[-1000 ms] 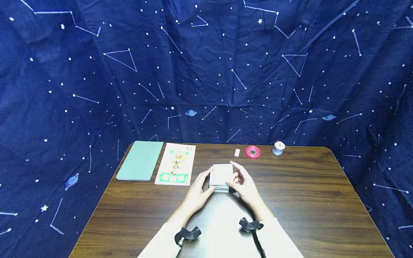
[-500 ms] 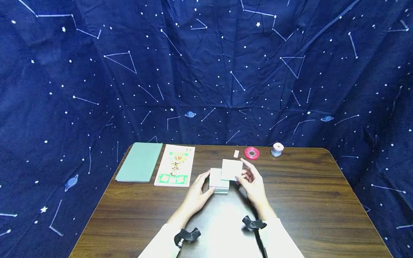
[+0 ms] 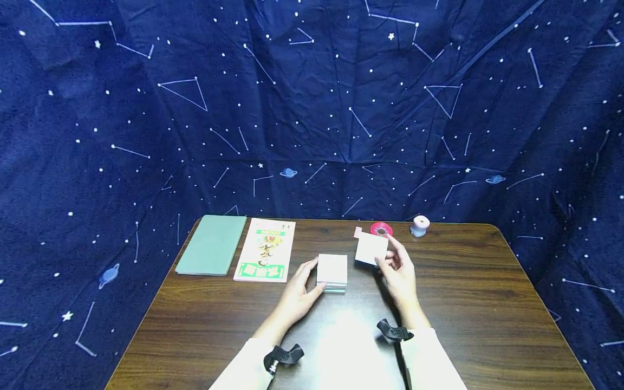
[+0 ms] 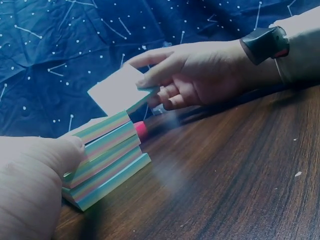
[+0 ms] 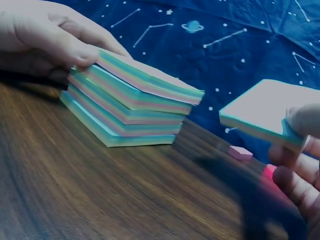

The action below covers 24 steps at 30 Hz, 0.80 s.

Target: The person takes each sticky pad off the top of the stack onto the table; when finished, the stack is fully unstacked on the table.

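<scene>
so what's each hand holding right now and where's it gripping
The right hand pinches a thin pad of paper by its near edge, lifted off the table. The left hand steadies the paper stack by its left side.

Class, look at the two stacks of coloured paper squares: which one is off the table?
The thin stack, pinched in the right hand and lifted clear. The thick stack lies on the table, steadied by the left hand.
</scene>
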{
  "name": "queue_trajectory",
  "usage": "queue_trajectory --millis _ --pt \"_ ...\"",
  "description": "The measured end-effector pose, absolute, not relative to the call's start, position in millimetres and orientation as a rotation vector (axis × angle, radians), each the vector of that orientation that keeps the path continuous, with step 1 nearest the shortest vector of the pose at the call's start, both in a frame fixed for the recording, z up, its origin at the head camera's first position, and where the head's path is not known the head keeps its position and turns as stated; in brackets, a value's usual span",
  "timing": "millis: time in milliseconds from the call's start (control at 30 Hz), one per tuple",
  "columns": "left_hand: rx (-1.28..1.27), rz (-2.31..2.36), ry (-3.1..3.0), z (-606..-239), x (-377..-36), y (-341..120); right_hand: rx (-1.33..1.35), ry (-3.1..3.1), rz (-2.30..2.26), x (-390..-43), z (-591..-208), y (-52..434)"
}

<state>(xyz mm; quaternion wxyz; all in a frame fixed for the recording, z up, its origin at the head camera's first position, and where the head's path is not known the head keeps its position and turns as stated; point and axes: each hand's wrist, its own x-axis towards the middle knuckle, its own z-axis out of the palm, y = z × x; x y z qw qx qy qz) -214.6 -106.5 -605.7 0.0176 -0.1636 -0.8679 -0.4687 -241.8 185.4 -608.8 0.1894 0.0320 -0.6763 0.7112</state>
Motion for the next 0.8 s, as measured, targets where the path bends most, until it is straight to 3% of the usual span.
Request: queue_trajectory --millis 467,800 --pt "-0.518 -1.450 -2.670 -607.4 -215.2 -106.1 -0.073 -2.058 1.863 -245.1 -610.5 194.7" --pt "-0.505 -1.442 -2.689 -609.0 -214.9 -106.4 -0.139 -2.292 1.526 -244.5 -612.5 193.1"
